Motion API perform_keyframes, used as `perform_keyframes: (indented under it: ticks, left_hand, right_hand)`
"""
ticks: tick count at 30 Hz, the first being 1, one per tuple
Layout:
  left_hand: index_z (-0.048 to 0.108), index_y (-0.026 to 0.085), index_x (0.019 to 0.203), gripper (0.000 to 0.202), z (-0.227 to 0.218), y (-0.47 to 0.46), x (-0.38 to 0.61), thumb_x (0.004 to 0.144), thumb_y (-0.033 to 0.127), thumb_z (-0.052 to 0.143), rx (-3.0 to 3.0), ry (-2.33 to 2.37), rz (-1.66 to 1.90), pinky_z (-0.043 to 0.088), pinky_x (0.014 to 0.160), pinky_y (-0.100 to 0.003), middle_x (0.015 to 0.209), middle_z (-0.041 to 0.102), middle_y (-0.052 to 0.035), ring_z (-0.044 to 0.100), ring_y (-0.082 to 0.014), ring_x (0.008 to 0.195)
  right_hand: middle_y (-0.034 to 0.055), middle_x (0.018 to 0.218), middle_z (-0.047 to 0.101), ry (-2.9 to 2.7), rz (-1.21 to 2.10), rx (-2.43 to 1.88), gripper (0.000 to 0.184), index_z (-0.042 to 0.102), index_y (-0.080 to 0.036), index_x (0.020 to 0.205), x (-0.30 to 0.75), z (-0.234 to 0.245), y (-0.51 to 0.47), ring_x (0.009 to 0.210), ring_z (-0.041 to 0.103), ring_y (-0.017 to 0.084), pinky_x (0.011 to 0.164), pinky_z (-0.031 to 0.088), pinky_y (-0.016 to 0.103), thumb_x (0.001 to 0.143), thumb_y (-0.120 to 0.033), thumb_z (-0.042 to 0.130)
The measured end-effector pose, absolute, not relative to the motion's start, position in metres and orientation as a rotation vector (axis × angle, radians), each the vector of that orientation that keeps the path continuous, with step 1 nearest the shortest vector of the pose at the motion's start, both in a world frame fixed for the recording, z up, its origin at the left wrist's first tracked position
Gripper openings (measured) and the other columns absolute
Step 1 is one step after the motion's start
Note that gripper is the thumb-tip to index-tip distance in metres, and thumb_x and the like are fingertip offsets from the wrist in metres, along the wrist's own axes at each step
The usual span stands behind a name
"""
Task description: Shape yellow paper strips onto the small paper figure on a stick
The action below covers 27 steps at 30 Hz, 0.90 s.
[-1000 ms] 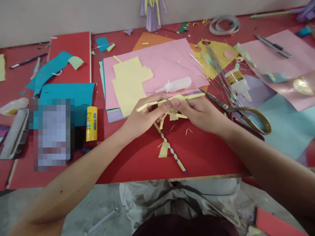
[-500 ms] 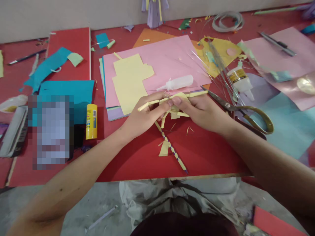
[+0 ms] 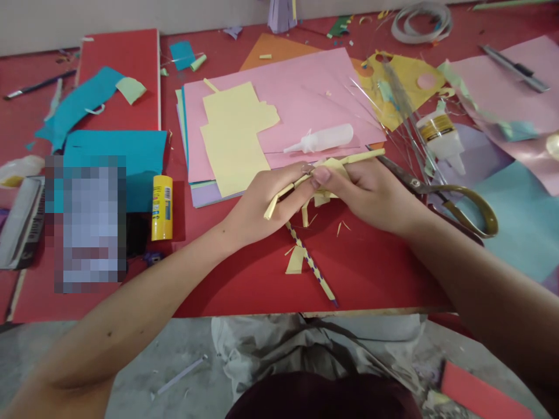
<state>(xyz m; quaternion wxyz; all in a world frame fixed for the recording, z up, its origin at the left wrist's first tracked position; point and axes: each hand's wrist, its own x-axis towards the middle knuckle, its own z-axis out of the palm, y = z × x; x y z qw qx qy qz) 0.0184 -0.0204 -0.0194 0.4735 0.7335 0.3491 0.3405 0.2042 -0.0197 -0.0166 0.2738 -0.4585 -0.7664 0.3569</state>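
My left hand [image 3: 263, 203] and my right hand [image 3: 374, 192] meet above the table's front half, both closed on a pale yellow rolled-paper piece [image 3: 364, 156]. One thin tube end points down over the left hand, and another sticks out beyond the right fingers. Near the right thumb lies a wider yellow paper part [image 3: 337, 167]. A small clear loop [image 3: 307, 169] shows at the left fingertips. More yellow tube ends hang below, partly hidden by the fingers. Beneath the hands rests a yellow pencil with purple dots [image 3: 309, 262], beside a yellow paper scrap [image 3: 296, 260].
Behind the hands, a white squeeze bottle [image 3: 323, 138] lies on pink paper [image 3: 305, 87] with yellow paper [image 3: 236, 145]. Scissors [image 3: 474, 203] and a glue bottle [image 3: 441, 135] are at right. A yellow glue stick [image 3: 162, 208] stands left, near a blurred-out rectangle [image 3: 91, 221].
The rolled-paper piece has tilted, its left end lower and its right end higher. Both hands sit a little further right in view, still gripping it. The view itself has shifted slightly.
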Motion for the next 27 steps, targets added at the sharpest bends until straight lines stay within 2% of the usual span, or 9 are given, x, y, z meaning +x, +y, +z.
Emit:
perform_keyframes:
  ticks: [5,9,13,18,27]
  left_hand:
    - [0.054,0.018,0.071,0.028,-0.016,-0.02,0.018,0.094,0.034,0.049,1.82,0.863,0.799,0.04,0.058,-0.023,0.06,0.052,0.0027,0.05,-0.0108,0.057]
    - [0.053,0.017,0.068,0.028,-0.013,-0.021,0.019,0.094,0.027,0.05,1.855,0.889,0.796,0.039,0.058,-0.022,0.058,0.05,0.0035,0.049,-0.0094,0.055]
    - [0.049,0.017,0.065,0.029,-0.011,-0.022,0.019,0.093,0.023,0.052,1.848,0.905,0.795,0.037,0.057,-0.021,0.058,0.049,0.0041,0.047,-0.0081,0.055]
    - [0.047,0.017,0.065,0.029,-0.008,-0.024,0.019,0.093,0.025,0.053,1.821,0.915,0.774,0.035,0.055,-0.022,0.057,0.046,0.0046,0.045,-0.008,0.055]
    - [0.044,0.017,0.063,0.034,-0.009,-0.024,0.018,0.094,0.029,0.05,1.821,0.919,0.787,0.033,0.053,-0.023,0.058,0.043,0.0041,0.041,-0.0079,0.054]
  right_hand:
    - [-0.0044,0.056,0.023,-2.061,0.969,-1.214,0.051,0.029,-0.02,0.057,0.205,-0.018,-0.019,0.049,0.025,0.007,0.044,0.02,0.024,0.096,-0.052,0.039]
    - [-0.0049,0.054,0.03,-2.06,0.965,-1.125,0.048,0.036,-0.019,0.058,0.203,-0.017,-0.02,0.049,0.03,0.006,0.046,0.024,0.023,0.097,-0.047,0.038]
    - [-0.0052,0.055,0.033,-2.043,0.948,-1.066,0.049,0.034,-0.019,0.057,0.202,-0.016,-0.022,0.051,0.032,0.006,0.05,0.026,0.023,0.097,-0.046,0.04]
    - [-0.0061,0.053,0.024,-2.065,0.927,-1.139,0.051,0.027,-0.019,0.055,0.202,-0.016,-0.023,0.047,0.025,0.005,0.046,0.021,0.024,0.097,-0.047,0.038]
    - [-0.0059,0.049,0.028,-2.12,0.855,-1.205,0.053,0.032,-0.019,0.055,0.203,-0.017,-0.023,0.047,0.028,0.006,0.048,0.021,0.024,0.097,-0.05,0.034]
